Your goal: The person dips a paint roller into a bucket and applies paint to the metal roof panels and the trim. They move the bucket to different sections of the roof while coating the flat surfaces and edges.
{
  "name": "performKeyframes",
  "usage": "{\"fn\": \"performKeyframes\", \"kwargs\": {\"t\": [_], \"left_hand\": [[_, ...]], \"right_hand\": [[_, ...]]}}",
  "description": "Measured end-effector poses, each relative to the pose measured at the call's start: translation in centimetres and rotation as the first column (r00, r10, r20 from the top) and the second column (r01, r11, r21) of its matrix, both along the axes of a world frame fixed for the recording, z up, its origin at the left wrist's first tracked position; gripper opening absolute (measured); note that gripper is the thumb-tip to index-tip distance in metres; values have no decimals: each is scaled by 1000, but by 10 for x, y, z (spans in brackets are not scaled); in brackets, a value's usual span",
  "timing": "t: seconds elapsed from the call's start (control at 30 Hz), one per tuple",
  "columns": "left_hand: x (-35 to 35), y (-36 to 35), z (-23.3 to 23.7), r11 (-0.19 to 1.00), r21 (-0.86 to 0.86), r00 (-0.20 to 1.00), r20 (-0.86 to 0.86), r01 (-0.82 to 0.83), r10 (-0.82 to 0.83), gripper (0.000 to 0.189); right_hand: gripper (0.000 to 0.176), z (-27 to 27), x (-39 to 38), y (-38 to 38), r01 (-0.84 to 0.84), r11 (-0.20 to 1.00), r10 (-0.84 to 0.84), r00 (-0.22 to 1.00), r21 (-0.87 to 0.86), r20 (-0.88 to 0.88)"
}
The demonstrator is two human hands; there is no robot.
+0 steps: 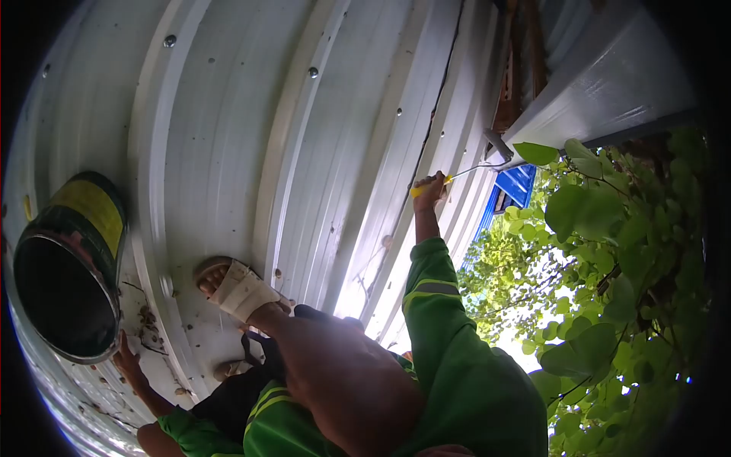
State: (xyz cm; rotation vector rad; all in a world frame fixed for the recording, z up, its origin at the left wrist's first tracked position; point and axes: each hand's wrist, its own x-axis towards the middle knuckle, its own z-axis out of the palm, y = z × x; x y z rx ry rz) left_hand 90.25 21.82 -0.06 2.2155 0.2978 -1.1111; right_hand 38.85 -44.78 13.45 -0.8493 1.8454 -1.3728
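My right hand [430, 190] is stretched far out and closed around the yellow handle of a paint roller [478, 167]. The roller's bent metal rod leads to a grey roller head [499, 145], right at the lower edge of a glossy grey panel [601, 84]. On the other side, my left hand [129, 362] is low by the ribbed metal roof, its fingers extended beside the rim of a dark bucket [114, 263]. A yellow band circles the bucket, and its dark mouth faces me.
Screw heads [313, 72] dot the ribs of the pale metal roof [221, 152]. My sandalled foot [236, 289] is planted on it. Dry leaves and twigs [152, 320] lie near the bucket. Leafy branches [586, 213] crowd the right side, near a blue sheet [518, 183].
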Motion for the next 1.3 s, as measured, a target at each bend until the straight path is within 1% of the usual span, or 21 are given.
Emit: {"fn": "performKeyframes", "kwargs": {"t": [0.03, 0.07, 0.13, 0.2, 0.23, 0.33, 0.37, 0.4, 0.47, 0.53, 0.6, 0.63, 0.73, 0.83, 0.93, 0.97, 1.03, 1.07, 1.13, 1.2, 1.3], "left_hand": [[0, 0, 1, 1000, 8, 1000, 1, 28, -28, 80], [0, -2, 2, 999, 32, 1000, -11, -21, 21, 82], [1, -11, 5, 990, 80, 993, -28, -116, 119, 84], [-2, -13, 5, 986, 107, 992, 30, -125, 122, 85], [-2, -16, 6, 984, 118, 990, 61, -133, 126, 85], [-5, -21, 13, 985, 117, 992, 52, -123, 118, 85], [-4, -9, 5, 989, 121, 996, 33, -84, 81, 84], [-2, -1, 2, 989, 127, 997, 32, -80, 77, 84], [-4, 7, 3, 987, 139, 996, 35, -86, 82, 83], [-6, 12, 3, 985, 145, 996, 39, -90, 86, 82], [-8, 14, 2, 984, 154, 996, 41, -91, 85, 82], [-9, 17, 3, 983, 156, 995, 42, -94, 89, 81], [-9, 19, 4, 983, 166, 996, 44, -83, 77, 80], [-10, 21, 4, 982, 172, 996, 46, -81, 74, 79], [-11, 20, 2, 982, 175, 997, 45, -76, 69, 78], [-10, 18, 1, 982, 174, 997, 42, -73, 67, 77], [-11, 14, -1, 983, 169, 996, 50, -75, 67, 77], [-10, 14, -3, 984, 166, 997, 50, -72, 64, 76], [-8, 12, -3, 985, 162, 997, 52, -64, 57, 75], [-8, 13, -3, 985, 163, 997, 59, -57, 48, 75], [-8, 14, -5, 987, 155, 997, 67, -53, 43, 74]], "right_hand": [[27, -2, 6, -5, -26, 1000, 26, 999, -5, 41], [27, -5, 12, -12, -51, 999, 51, 995, -10, 82], [27, 8, 49, -30, -58, 997, 67, 980, -55, 188], [25, 16, 70, -53, -76, 992, 105, 946, -105, 306], [24, 17, 76, -66, -85, 987, 129, 922, -132, 365], [25, 15, 91, -106, -139, 953, 268, 803, -270, 532], [27, 5, 73, -137, -265, 906, 381, 849, -330, 366], [30, 9, 79, -148, -252, 901, 372, 867, -353, 331], [37, 32, 114, -151, -170, 907, 284, 922, -386, 262], [45, 60, 152, -147, -180, 887, 327, 895, -424, 302], [51, 90, 191, -129, -253, 844, 481, 746, -472, 460], [54, 100, 210, -121, -283, 817, 550, 647, -503, 529], [56, 111, 268, -78, -314, 775, 573, 716, -549, 399], [56, 74, 235, -117, -316, 777, 584, 686, -545, 434], [57, 62, 195, -159, -180, 859, 440, 738, -480, 512], [58, 61, 183, -166, -199, 845, 480, 691, -496, 540], [61, 68, 185, -169, -236, 809, 561, 583, -538, 588], [61, 71, 185, -173, -236, 796, 574, 586, -557, 572], [63, 109, 234, -144, -228, 773, 590, 601, -593, 539], [65, 132, 277, -125, -295, 615, 771, 423, -732, 477], [67, 159, 335, -98, -232, 660, 732, 412, -715, 542]]}}
